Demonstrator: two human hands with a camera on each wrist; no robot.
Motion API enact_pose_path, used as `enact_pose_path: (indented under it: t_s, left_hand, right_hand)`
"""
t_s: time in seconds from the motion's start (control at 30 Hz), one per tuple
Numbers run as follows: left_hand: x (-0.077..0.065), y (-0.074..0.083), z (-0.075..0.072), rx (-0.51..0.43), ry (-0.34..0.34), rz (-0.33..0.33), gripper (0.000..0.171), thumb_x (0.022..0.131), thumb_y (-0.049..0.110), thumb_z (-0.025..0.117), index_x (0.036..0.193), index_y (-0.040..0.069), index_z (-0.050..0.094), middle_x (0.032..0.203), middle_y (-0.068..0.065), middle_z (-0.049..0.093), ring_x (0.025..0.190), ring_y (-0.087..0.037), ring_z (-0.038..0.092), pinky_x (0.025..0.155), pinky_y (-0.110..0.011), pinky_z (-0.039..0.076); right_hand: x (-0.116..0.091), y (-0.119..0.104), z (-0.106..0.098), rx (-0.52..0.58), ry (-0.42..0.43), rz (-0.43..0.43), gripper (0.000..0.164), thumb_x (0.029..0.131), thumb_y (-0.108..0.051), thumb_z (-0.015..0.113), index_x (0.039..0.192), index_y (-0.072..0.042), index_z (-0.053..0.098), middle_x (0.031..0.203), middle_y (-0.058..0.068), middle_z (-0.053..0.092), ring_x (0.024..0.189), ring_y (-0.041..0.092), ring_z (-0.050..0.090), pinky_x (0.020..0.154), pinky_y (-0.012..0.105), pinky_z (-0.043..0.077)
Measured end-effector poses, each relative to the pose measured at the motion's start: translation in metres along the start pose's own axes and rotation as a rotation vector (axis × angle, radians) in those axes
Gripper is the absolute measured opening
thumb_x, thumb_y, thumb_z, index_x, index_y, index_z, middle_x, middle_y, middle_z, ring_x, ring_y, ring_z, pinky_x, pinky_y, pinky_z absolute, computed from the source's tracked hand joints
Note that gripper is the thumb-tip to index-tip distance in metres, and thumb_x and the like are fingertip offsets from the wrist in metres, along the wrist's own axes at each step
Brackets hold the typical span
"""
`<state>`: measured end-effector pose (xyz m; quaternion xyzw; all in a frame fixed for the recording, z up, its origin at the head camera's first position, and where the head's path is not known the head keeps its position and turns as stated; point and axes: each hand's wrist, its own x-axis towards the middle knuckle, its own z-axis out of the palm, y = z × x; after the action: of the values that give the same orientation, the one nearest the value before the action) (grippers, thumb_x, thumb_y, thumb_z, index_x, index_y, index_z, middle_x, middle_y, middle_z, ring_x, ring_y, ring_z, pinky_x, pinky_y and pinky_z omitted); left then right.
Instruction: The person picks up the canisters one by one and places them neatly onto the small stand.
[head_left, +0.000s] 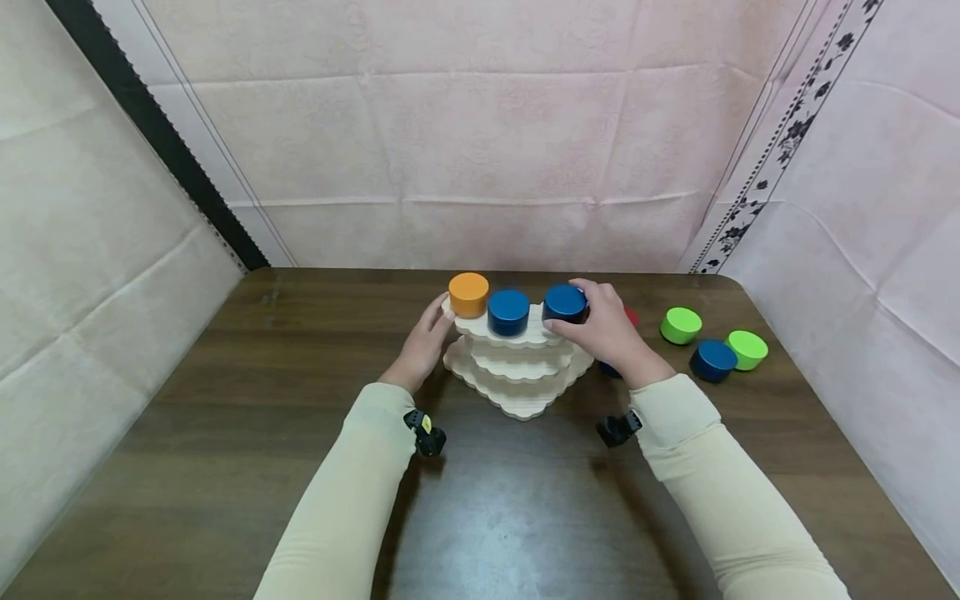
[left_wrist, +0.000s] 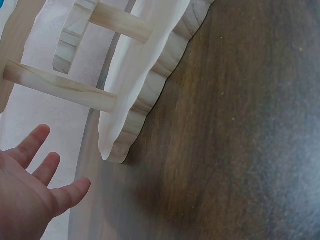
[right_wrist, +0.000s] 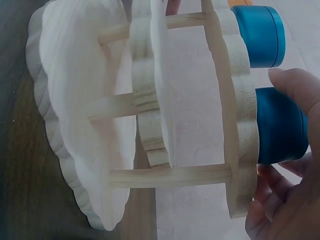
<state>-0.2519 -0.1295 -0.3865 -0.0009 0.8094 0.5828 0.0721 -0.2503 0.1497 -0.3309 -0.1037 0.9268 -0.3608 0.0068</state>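
A pale wooden three-tier stand [head_left: 517,400] with scalloped edges stands on the table, its tiers joined by round pegs [right_wrist: 170,176]. On its top tier sit an orange round tin [head_left: 469,296] at the left and a blue round tin [head_left: 508,313] in the middle. My right hand [head_left: 603,329] grips another blue tin [right_wrist: 281,127] at the right end of that tier, thumb on one side and fingers on the other. The tin's base is right at the tier's surface. My left hand [head_left: 423,342] is at the top tier's left edge, its fingers [left_wrist: 70,196] spread and holding nothing.
Right of the stand are two green tins [head_left: 681,326] and a further blue tin [head_left: 713,361] on the brown wooden table [head_left: 300,467]. A red thing [head_left: 632,316] and a dark blue one [head_left: 609,369] are mostly hidden by my right hand. Pale cloth [head_left: 480,167] hangs behind.
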Motion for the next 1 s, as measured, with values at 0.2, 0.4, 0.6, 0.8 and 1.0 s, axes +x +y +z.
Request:
enact_pose_path:
  t_s: [0.2,0.4,0.6,0.8,1.0]
  left_hand:
    - [-0.001,0.002,0.0,-0.005,0.004,-0.006,0.06,0.101,0.053,0.036,0.154,0.033,0.018,0.16,-0.002,0.02,0.145,-0.027,0.022,0.113,-0.055,0.024]
    - [-0.001,0.001,0.001,0.005,0.003,-0.014,0.06,0.1,0.055,0.035,0.154,0.034,0.018,0.16,-0.002,0.02,0.145,-0.028,0.023,0.112,-0.056,0.025]
    - [0.0,-0.001,0.001,0.006,0.0,-0.014,0.06,0.1,0.055,0.035,0.154,0.033,0.018,0.16,-0.004,0.02,0.145,-0.029,0.023,0.112,-0.057,0.026]
    - [0.0,-0.001,0.001,0.0,0.001,-0.01,0.059,0.101,0.053,0.034,0.154,0.033,0.018,0.161,-0.002,0.019,0.145,-0.028,0.022,0.113,-0.055,0.024]
    - [-0.001,0.0,0.001,-0.006,0.003,-0.001,0.058,0.102,0.052,0.035,0.154,0.033,0.019,0.16,-0.003,0.02,0.145,-0.027,0.022,0.114,-0.055,0.024]
  right_hand:
    - [-0.008,0.004,-0.002,-0.016,0.051,-0.046,0.084,0.084,-0.042,0.072,0.149,-0.008,0.031,0.141,0.021,0.033,0.125,0.035,0.031,0.098,0.055,0.041]
    - [-0.02,0.012,-0.006,-0.036,0.102,-0.11,0.083,0.085,-0.045,0.07,0.149,-0.008,0.032,0.149,0.019,0.026,0.136,0.036,0.023,0.105,0.061,0.033]
    - [-0.028,0.022,-0.012,-0.057,0.162,-0.126,0.083,0.086,-0.047,0.069,0.149,-0.009,0.031,0.151,0.017,0.025,0.137,0.036,0.022,0.104,0.061,0.035]
    - [-0.033,0.038,-0.015,-0.035,0.157,-0.113,0.085,0.086,-0.049,0.068,0.15,-0.01,0.029,0.152,0.018,0.022,0.138,0.037,0.021,0.103,0.064,0.034]
    - [-0.034,0.054,-0.015,-0.046,0.163,-0.106,0.085,0.086,-0.048,0.069,0.15,-0.008,0.03,0.152,0.02,0.023,0.137,0.038,0.022,0.101,0.065,0.036]
